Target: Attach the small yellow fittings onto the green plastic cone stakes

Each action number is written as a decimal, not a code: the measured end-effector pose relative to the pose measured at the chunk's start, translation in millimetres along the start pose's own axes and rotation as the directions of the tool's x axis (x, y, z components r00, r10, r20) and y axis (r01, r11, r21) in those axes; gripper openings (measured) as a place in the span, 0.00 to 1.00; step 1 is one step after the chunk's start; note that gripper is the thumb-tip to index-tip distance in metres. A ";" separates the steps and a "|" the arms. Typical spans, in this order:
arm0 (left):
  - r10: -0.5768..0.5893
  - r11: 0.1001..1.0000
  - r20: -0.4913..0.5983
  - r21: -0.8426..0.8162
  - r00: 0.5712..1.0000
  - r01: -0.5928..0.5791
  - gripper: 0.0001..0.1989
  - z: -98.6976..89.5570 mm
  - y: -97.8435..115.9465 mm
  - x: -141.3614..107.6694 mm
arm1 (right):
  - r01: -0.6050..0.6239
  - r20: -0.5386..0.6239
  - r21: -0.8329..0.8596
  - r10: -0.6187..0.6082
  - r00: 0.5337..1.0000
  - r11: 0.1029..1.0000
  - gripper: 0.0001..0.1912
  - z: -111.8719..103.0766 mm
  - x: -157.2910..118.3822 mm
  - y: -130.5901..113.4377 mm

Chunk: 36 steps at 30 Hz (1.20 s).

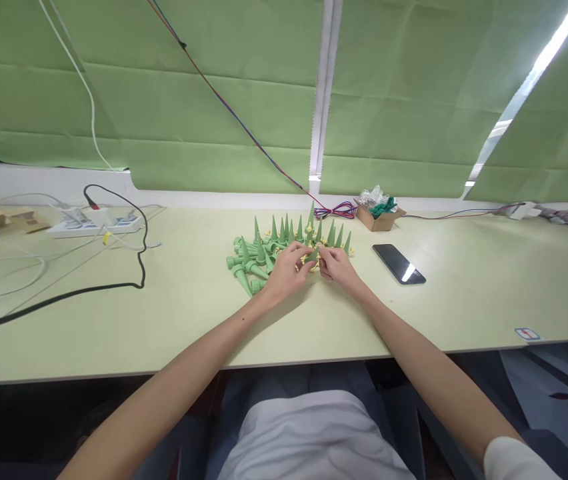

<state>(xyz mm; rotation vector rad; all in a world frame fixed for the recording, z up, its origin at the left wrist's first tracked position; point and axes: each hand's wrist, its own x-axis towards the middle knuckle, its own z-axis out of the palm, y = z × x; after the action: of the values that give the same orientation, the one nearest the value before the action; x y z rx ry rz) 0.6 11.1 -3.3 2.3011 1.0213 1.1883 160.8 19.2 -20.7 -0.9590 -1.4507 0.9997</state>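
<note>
Many green cone-shaped spikes lie and stand in a cluster at the middle of the table, several upright at the back and right, with small yellow pieces among them. My left hand is closed on one green spike at the front of the cluster. Touching the same spot from the right, my right hand has its fingers pinched together; whatever is between those fingertips is too small to make out. Part of the cluster is hidden behind both hands.
A black phone lies on the table to the right. Behind it stands a small cardboard box beside coiled red and blue wire. A white power strip and cables are at left, near cardboard pieces.
</note>
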 end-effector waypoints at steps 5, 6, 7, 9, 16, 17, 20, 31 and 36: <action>-0.001 1.000 0.016 0.015 1.000 0.001 0.08 -0.5 -1.3 0.2 | -0.015 0.010 0.057 0.015 1.000 0.998 0.31 0.1 1.3 2.7; 0.000 1.000 0.022 0.010 1.000 0.000 0.08 -0.5 -1.4 0.1 | -0.017 0.012 0.054 0.016 1.000 0.998 0.31 -0.1 1.6 3.7; -0.002 1.000 0.026 0.005 1.000 0.002 0.08 -0.5 -1.3 0.0 | -0.019 0.013 0.053 0.018 1.000 0.998 0.31 -0.3 1.8 4.6; -0.012 1.000 0.029 -0.005 1.000 0.012 0.08 -0.6 -0.2 -0.5 | -0.016 0.012 0.051 0.015 1.000 0.999 0.31 -0.5 1.9 5.5; -0.046 0.998 -0.049 -0.041 0.998 0.044 0.14 -1.2 3.8 -2.1 | 0.050 -0.069 0.027 -0.048 0.996 0.998 0.30 -1.1 0.6 -0.5; -0.069 0.996 -0.073 -0.059 0.995 0.065 0.14 -1.6 4.2 -1.9 | 0.056 -0.088 0.032 -0.053 0.995 0.998 0.29 -1.3 0.7 -1.2; -0.168 0.974 -0.064 -0.166 0.984 0.155 0.09 -3.6 6.5 -0.6 | 0.057 -0.124 0.065 -0.048 0.991 0.996 0.29 -1.7 1.4 -1.3; -0.352 0.828 0.190 -0.393 0.916 0.400 0.28 -4.6 11.9 2.2 | 0.039 -0.006 0.080 -0.039 0.999 0.996 0.27 -1.1 -3.6 -6.0; -0.310 0.877 0.161 -0.332 0.937 0.348 0.25 -5.2 7.0 1.4 | 0.032 0.025 0.086 -0.034 0.999 0.996 0.27 -1.9 -5.5 -10.9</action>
<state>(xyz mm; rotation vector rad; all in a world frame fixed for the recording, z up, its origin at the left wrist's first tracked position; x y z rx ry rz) 0.0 7.3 4.6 1.8012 1.0136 1.0058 162.8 10.7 -11.9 -0.8598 -1.4291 1.0451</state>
